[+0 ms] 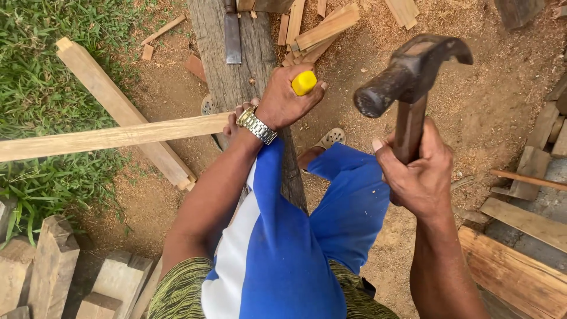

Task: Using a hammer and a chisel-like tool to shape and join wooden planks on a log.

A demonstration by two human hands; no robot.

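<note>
1. Hands first: the right hand is wrapped tight round the wooden handle of a claw hammer, whose dark head is raised at about one o'clock from the hand, striking face pointing toward nine o'clock.
2. The left hand is clenched round a tool with a yellow handle; only the yellow butt shows above the fist, so the blade cannot be seen. A metal wristwatch sits on that wrist.
3. The fist rests at the right-hand end of a pale wooden slat, which runs off toward nine o'clock across a weathered grey beam.
4. That beam stretches from twelve o'clock down under the person's blue-and-white shorts; the person sits astride it.
5. A flat metal blade lies on the beam at twelve o'clock from the left hand.
6. Offcuts of pale wood lie scattered on the sawdust near one o'clock from that hand.
7. A second plank lies slantwise under the slat, beside the grass at ten o'clock.
8. Sandalled feet show on either side of the beam.
9. Stacked boards lie at four o'clock, and cut posts at eight o'clock.
</note>
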